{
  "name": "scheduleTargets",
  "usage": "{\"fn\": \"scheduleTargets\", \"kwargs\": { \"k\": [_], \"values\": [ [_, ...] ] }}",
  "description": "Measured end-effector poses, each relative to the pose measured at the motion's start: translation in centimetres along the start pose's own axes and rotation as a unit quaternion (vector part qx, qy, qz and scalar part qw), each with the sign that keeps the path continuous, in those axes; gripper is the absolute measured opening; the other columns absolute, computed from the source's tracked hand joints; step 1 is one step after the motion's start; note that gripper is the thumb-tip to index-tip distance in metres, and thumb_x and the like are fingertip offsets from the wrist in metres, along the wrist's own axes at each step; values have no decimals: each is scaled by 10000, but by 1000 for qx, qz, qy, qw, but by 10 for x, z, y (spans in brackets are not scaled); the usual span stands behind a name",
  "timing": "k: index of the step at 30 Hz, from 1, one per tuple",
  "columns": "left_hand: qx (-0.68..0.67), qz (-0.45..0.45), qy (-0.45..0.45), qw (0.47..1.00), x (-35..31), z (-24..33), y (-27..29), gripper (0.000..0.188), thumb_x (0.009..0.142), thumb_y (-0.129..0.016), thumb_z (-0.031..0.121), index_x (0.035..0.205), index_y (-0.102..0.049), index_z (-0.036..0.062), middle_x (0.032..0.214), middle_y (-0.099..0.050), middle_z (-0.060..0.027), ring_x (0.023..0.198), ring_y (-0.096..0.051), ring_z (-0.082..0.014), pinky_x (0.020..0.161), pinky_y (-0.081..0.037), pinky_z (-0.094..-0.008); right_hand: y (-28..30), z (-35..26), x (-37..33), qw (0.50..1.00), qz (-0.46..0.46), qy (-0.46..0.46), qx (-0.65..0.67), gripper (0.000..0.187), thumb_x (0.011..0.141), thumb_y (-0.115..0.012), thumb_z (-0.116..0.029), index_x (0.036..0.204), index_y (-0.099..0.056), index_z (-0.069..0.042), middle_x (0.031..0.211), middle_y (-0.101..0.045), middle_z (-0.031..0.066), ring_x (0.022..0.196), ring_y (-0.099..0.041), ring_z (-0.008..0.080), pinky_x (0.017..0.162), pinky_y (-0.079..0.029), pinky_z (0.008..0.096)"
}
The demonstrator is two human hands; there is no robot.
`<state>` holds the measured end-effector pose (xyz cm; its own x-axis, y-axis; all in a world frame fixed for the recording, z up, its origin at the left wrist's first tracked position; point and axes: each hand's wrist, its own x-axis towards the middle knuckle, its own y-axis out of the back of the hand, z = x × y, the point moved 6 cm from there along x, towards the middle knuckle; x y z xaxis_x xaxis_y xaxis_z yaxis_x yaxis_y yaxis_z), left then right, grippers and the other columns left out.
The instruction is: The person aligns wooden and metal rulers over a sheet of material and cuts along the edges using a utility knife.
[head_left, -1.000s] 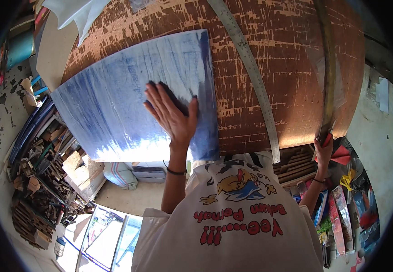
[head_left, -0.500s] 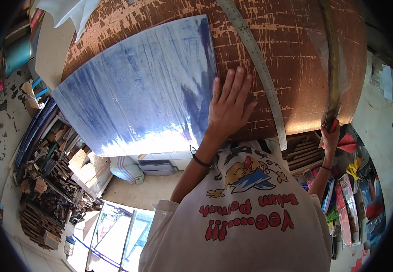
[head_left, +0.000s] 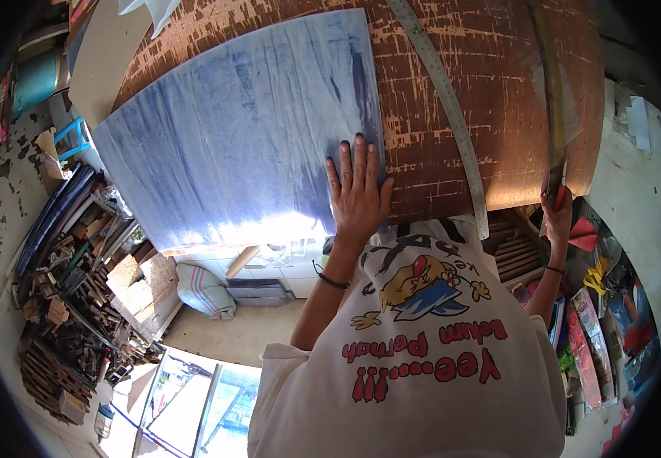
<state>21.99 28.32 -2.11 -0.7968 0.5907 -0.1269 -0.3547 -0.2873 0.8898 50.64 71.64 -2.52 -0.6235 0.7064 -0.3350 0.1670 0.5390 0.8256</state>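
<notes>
My left hand point(head_left: 357, 195) lies flat with fingers spread on the lower right corner area of a streaky blue-white sheet point(head_left: 239, 130); dark marks show at the fingertips. This sheet rests on a worn brown table board point(head_left: 422, 122). My right hand point(head_left: 558, 217), at the board's near right edge, is closed around a red-handled tool point(head_left: 560, 198) with a thin pale tip; its exact kind is unclear. Just beyond that hand runs a long, narrow brownish strip point(head_left: 553, 114). Between my hands a metal ruler point(head_left: 452, 114) lies across the board.
White material point(head_left: 151, 11) and a tan panel point(head_left: 105, 61) sit at the far left. Scrap wood point(head_left: 71, 282) is heaped below left, near a striped sack point(head_left: 207, 290). Wooden pieces point(head_left: 517, 248) are stored under the board; colourful packages point(head_left: 586, 343) stand at the right.
My left hand has shifted left from the sheet's right edge and the brown board onto the sheet itself. My right hand keeps the red-handled tool near the board's edge. The view has shifted slightly.
</notes>
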Motion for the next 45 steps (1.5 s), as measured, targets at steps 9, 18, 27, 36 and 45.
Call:
{"fn": "scheduleTargets", "kwargs": {
  "k": [9, 18, 27, 36, 45],
  "values": [
    [-18, 27, 7, 999, -11, 5, 2, 687, 945, -604, 300, 1514, -386, -18, 1619, -290, -219, 1525, -205, -387, 1228, -97, -572, 6, -22, -6, 975, 103, 112, -160, 698, 868, -796, -354, 1373, -482, 12, 1260, -545, 199, 1156, -541, 358, 1000, -448, 440],
    [29, 52, 7, 998, 13, -44, 32, 449, 1012, -526, 340, 1454, -550, 269, 1619, -340, -130, 1504, -280, -357, 1230, -106, -555, -3, -117, 2, 968, 219, 114, -48, 471, 920, -739, -291, 1301, -607, -48, 1135, -639, 167, 975, -665, 312, 821, -550, 413],
    [35, 2, -94, 995, 16, -43, 42, 742, 870, -655, 583, 1510, -472, 253, 1656, -205, -193, 1531, -172, -397, 1223, -83, -577, -88, -240, 20, 968, 191, 162, 15, 461, 933, -704, -304, 1326, -580, -97, 1200, -595, 195, 1079, -614, 408, 882, -513, 491],
    [32, -139, -244, 959, -34, -40, 33, 1109, 657, -807, 663, 1555, -379, 173, 1652, -146, -247, 1535, -88, -440, 1210, -62, -633, -114, -231, -85, 952, 244, 175, -60, 481, 898, -734, -287, 1301, -565, -89, 1162, -589, 130, 1140, -526, 369, 986, -402, 527],
    [-49, -21, -278, 959, 11, -18, 49, 951, 793, -674, 710, 1496, -455, 107, 1600, -261, -254, 1485, -222, -451, 1193, -119, -621, -160, -231, -152, 976, 207, 69, 0, 398, 934, -682, -151, 1269, -503, -31, 1177, -543, 169, 1092, -520, 379, 916, -438, 497]
  ]
}}
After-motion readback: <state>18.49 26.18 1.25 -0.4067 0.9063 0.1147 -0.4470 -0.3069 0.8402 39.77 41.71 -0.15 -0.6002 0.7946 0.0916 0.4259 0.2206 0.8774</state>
